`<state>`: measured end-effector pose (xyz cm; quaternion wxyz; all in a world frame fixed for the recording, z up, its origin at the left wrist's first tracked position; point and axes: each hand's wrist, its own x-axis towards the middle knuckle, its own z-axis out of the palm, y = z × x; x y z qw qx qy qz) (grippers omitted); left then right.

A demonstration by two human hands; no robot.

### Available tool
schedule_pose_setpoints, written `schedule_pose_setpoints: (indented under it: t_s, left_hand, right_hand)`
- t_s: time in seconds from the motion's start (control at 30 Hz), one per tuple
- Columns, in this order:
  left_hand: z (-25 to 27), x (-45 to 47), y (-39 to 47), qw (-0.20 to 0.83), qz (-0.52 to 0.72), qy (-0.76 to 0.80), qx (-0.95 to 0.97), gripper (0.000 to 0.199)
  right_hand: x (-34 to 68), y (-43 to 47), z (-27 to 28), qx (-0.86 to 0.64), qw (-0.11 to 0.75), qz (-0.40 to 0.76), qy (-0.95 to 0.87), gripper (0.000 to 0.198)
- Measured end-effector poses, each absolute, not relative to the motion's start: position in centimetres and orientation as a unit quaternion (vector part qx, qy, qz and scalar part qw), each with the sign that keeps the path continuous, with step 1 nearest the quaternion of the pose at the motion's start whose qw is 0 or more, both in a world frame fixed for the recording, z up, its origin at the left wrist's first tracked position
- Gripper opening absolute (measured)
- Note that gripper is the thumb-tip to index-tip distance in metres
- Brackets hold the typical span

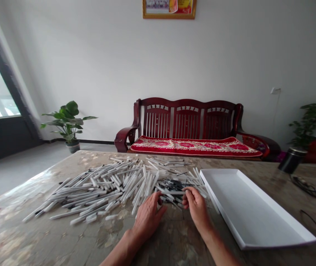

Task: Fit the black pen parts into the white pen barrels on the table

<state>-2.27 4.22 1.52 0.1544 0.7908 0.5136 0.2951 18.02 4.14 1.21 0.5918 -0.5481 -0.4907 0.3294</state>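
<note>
Table [86,245], largest thing in reach, fills the foreground; red bench [188,120] behind it. White tray [260,210] lies flat on the right, open side up, angled, near edge well right of the right hand. Probably parked there so it stays within reach and out of the hands' way.

Pile [105,188] of white pens spreads across left and centre, most lying slantwise, many overlapping, some with dark ends. Looks heaped loose rather than lined up, likely just so single ones come away easily. Black parts [171,184] clump between pile and tray, straight ahead of the hands; caps or refills, cannot tell, too small and blurred. Central spot presumably keeps them handy to both hands.

Left hand [150,212]: at the near edge of the pile, fingers curled in at the pen's left end, thumb standing off lower; grip partly hidden, cannot tell if it clamps or only steadies. Right hand [197,205]: narrow pinch, thumb and index on the right end.

Pen [174,193]: about level, bridging the gap between the hands, in front of the black parts. Held by its ends, probably to keep it straight and its middle uncovered.
</note>
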Motion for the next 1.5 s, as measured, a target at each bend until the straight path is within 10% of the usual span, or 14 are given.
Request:
schedule_pose_setpoints:
  t_s: [0.2, 0.43, 1.0, 1.5]
  left_hand:
    - [1.1, -2.3, 5.1, 0.118, 0.354, 0.491, 0.787, 0.045]
    - [1.5, -3.3, 4.8, 0.039, 0.334, 0.447, 0.829, 0.021]
    - [5.0, -13.4, 6.4, -0.031, 0.188, 0.81, 0.555, 0.037]
    - [3.8, -15.6, 6.9, -0.01, 0.156, 0.816, 0.557, 0.027]
  right_hand:
    - [17.2, 3.4, 0.6, -0.537, 0.584, 0.331, -0.511, 0.037]
    - [16.5, 2.9, 0.5, -0.509, 0.57, 0.377, -0.523, 0.044]
    - [17.2, 3.1, -0.7, -0.557, 0.534, 0.27, -0.576, 0.035]
    - [12.9, 0.5, 1.2, -0.448, 0.251, 0.061, -0.856, 0.017]
